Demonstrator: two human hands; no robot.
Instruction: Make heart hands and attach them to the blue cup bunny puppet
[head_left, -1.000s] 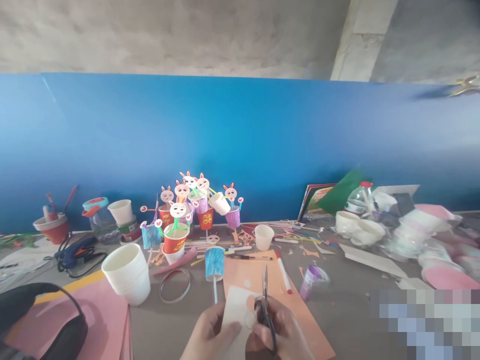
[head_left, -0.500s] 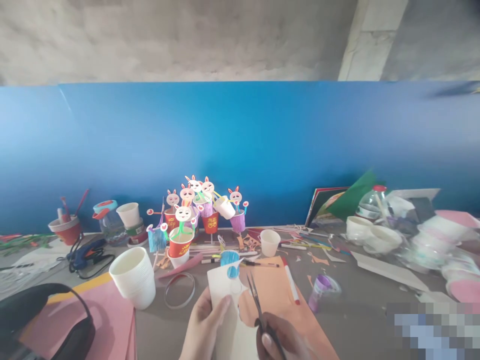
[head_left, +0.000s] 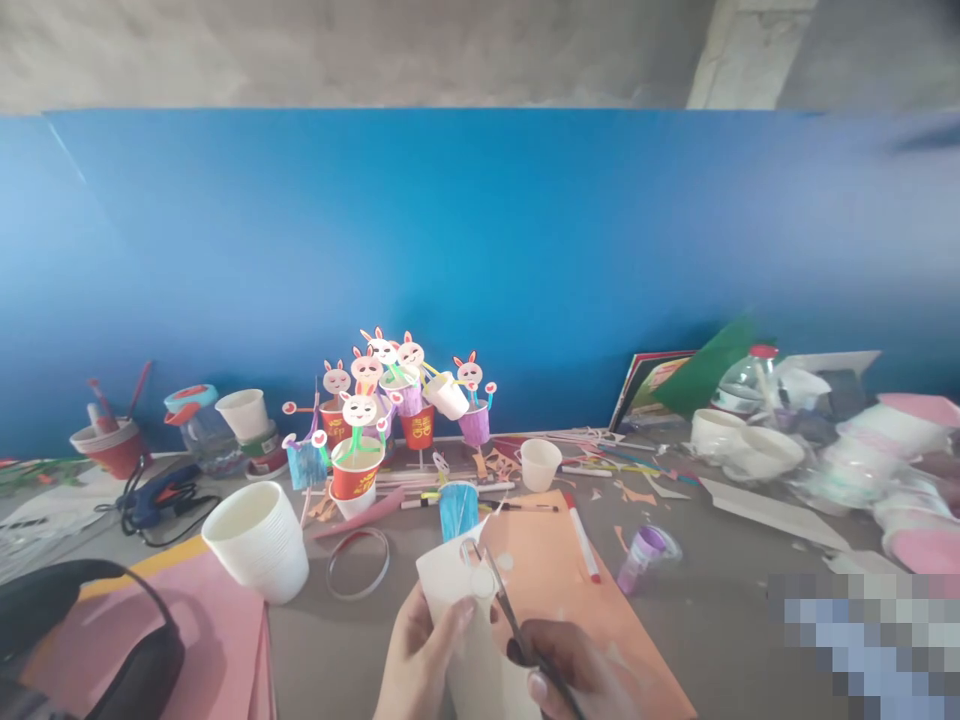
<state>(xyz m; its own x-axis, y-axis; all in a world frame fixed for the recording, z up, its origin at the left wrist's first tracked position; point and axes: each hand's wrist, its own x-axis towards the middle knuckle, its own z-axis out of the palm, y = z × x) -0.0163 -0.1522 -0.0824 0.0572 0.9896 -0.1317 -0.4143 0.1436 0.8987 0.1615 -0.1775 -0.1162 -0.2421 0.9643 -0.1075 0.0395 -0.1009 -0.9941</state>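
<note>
White card (head_left: 448,592) was pinched along its left edge by the left hand (head_left: 421,655), long axis running away from it; scissors (head_left: 501,605), gripped in the closed right hand (head_left: 561,672), slanted up-left from that hand, blades parted at the card's right edge

The card (head_left: 446,580) pinched by the left hand (head_left: 420,655) is smooth, matt white paper. The scissors (head_left: 499,595) in the right hand (head_left: 570,670) have thin metal blades, dull grey with little shine. Under the fingertips lies a matt orange paper sheet (head_left: 555,580). Left of them stands a stack of paper cups (head_left: 259,540) — white, faintly glossy.
</note>
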